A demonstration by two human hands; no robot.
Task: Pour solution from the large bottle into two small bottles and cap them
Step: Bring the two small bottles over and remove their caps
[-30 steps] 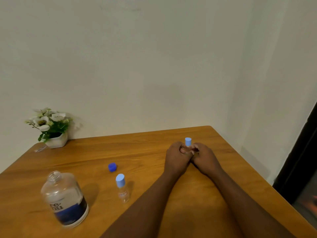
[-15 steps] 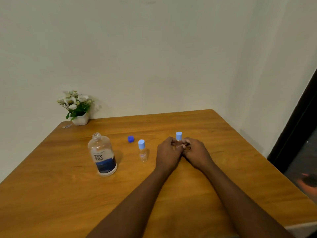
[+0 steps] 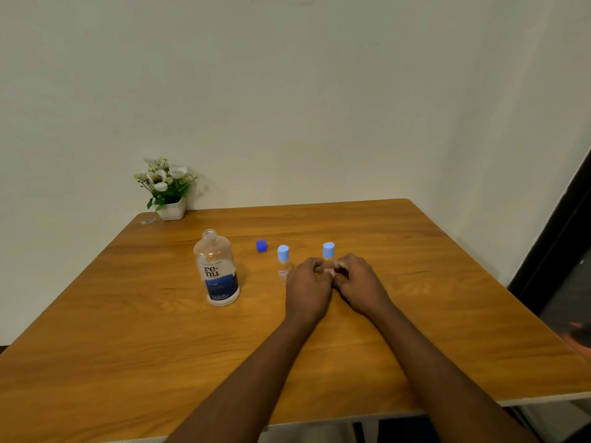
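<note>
Head view shows us, at frame centre, our left hand [image 3: 308,286] and right hand [image 3: 358,282] pinching with curled fingers the small clear plastic bottle with light-blue cap [image 3: 328,254]; capping seems finished, so next we judge a gentle upright release.

The small bottle [image 3: 328,251] sits half-hidden behind left hand [image 3: 308,284], right hand [image 3: 359,282].

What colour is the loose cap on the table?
The loose cap is dark blue, seen in the head view.

Wooden table [image 3: 422,282] — plain wall [image 3: 287,107], perhaps doorway [image 3: 558,244]
</note>
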